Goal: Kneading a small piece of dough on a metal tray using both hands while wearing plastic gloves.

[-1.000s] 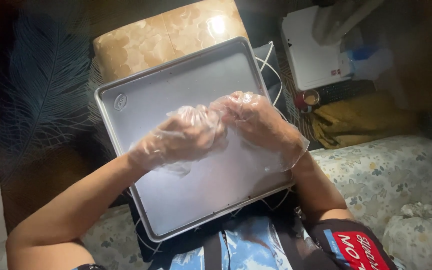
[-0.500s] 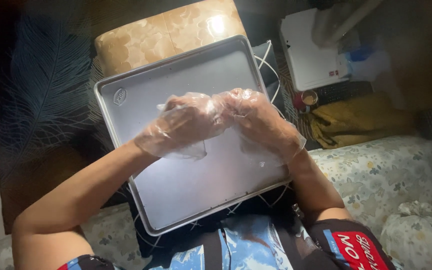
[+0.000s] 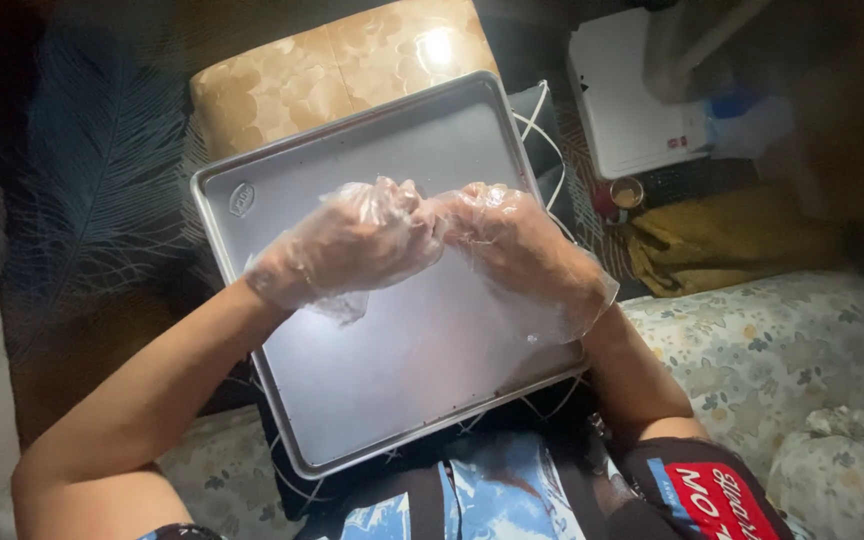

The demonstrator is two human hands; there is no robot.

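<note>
A grey metal baking tray (image 3: pixel 392 390) lies across my lap, its surface bare. Both my hands wear loose clear plastic gloves and hover over the tray's middle. My left hand (image 3: pixel 352 245) is curled into a loose fist, knuckles up. My right hand (image 3: pixel 517 245) is also curled, its fingertips meeting those of the left hand. The fingers seem to pinch glove plastic where they meet; whether anything else lies between them is hidden.
Beyond the tray stands a glossy tan tabletop (image 3: pixel 342 70). A white box (image 3: pixel 632 95) and a crumpled yellow cloth (image 3: pixel 722 240) lie at the right. A floral cushion (image 3: pixel 772 350) is by my right arm, and dark leaf-patterned fabric (image 3: pixel 92 180) lies at the left.
Both hands have stayed together over the tray and shifted slightly. The left hand has risen a little and its fingers have curled tighter against the right hand's fingertips.
</note>
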